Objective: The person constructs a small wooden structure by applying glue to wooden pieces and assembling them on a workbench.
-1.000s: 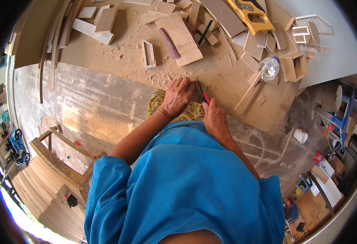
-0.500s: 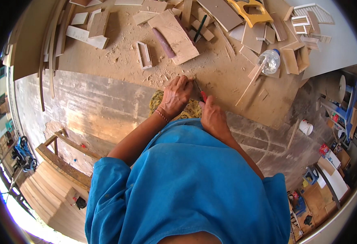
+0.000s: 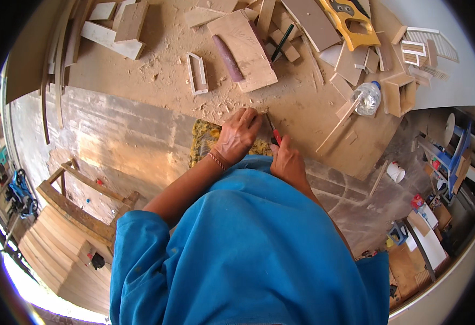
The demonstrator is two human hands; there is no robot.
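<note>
1. Two bare hands, the left hand [image 3: 236,135] and the right hand [image 3: 290,161], are near each other but apart at the near edge of a tan wooden bench [image 3: 302,118].
2. Wrapped around the red handle of a slim bladed tool [image 3: 276,136], the right hand has its fingers closed; the narrow metal blade points away from the person, just beside the left fingertips.
3. Curled fingers lie close together on the left hand; what they may pinch is hidden, so I cannot tell. A beaded bracelet [image 3: 217,160] circles that wrist.
4. Yellow-and-black patterned cloth [image 3: 202,140] shows below and to the left of the left hand.
5. Beyond the left hand are pale curled wood shavings [image 3: 221,104], a small pale-edged rectangular wooden frame [image 3: 191,74] and a flat tan board [image 3: 252,59] with a rounded purplish stick [image 3: 228,59] on it.
6. Farther beyond the hands are a dark green pen-like stick [image 3: 283,42] and, to its right, a yellow-handled saw [image 3: 351,24].
7. Right of the right hand, a thin pale wooden strip [image 3: 335,130] leans toward a clear blue-capped plastic bottle [image 3: 368,99]; an open wooden box [image 3: 392,97] stands just past it.
</note>
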